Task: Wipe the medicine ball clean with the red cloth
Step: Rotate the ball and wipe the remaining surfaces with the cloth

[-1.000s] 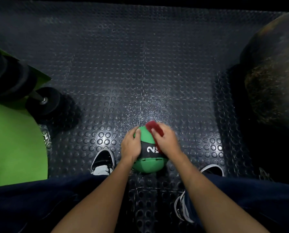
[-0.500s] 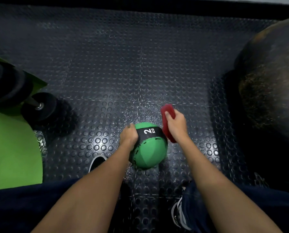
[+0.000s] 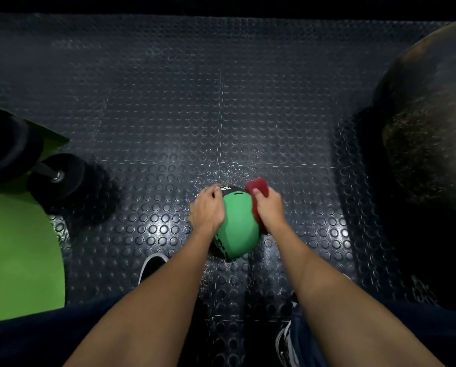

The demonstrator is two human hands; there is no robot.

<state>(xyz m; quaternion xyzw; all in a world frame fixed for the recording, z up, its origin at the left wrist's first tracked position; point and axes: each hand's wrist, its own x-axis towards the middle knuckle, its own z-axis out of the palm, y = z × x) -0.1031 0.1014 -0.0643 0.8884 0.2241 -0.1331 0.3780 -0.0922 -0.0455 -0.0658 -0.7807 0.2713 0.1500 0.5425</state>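
— Rubber floor (image 3: 221, 102), dark and studded, spreads wide around the medicine ball (image 3: 238, 226). How much room is there for wiping?

— Plenty on the medicine ball's far side. Well apart to its right looms a big dark ball (image 3: 428, 128). Well apart to its left lies a green mat (image 3: 17, 247), with a black dumbbell (image 3: 60, 176) at the mat's edge. Nothing crowds the elbows.

— And the medicine ball itself?

— It sits on the floor between the person's shoes (image 3: 152, 263), green panel up, black band on the far side. The left hand (image 3: 207, 210) grips its left shoulder, fingers curled over the top. The right hand (image 3: 269, 207) has its fingers curled round the red cloth (image 3: 257, 188), thumb on it, pressing the cloth against the ball's right flank.

— How to do it well?

— I'd hold firm with the left so the ball cannot roll, draw the cloth in overlapping strokes, then turn the ball to bring the underside up. The specks glinting on the floor around the ball may be spray or grit; the view is too dim to say.
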